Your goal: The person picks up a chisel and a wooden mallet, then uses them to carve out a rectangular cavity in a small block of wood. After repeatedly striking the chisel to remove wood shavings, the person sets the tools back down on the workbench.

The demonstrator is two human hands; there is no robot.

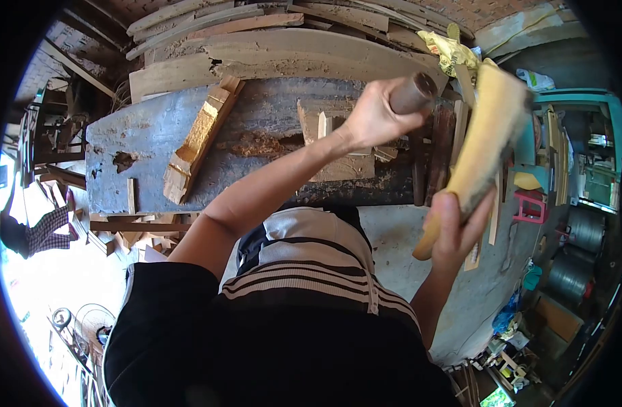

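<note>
My left hand (pixel 378 115) is closed around a short, dark, round bar (pixel 412 93), its blunt end facing up; the rest of it is hidden by the fingers. On the right, my right hand (pixel 460 227) grips a long, curved, pale yellow piece of wood (pixel 487 129) near its lower end, thumb on top. The wood stands tilted, with a dark patch along its right edge and a slightly blurred upper end. Below my left hand, a flat wooden board (pixel 317 119) and small offcuts lie on the dark, worn workbench (pixel 162 122).
A notched, chiselled wooden beam (pixel 201 139) lies slanted on the bench's left part. Long curved planks (pixel 284 54) are stacked behind the bench. To the right are a yellow plastic bag (pixel 450 51), upright wood strips and a pink stool (pixel 530 206). A fan (pixel 94 322) stands lower left.
</note>
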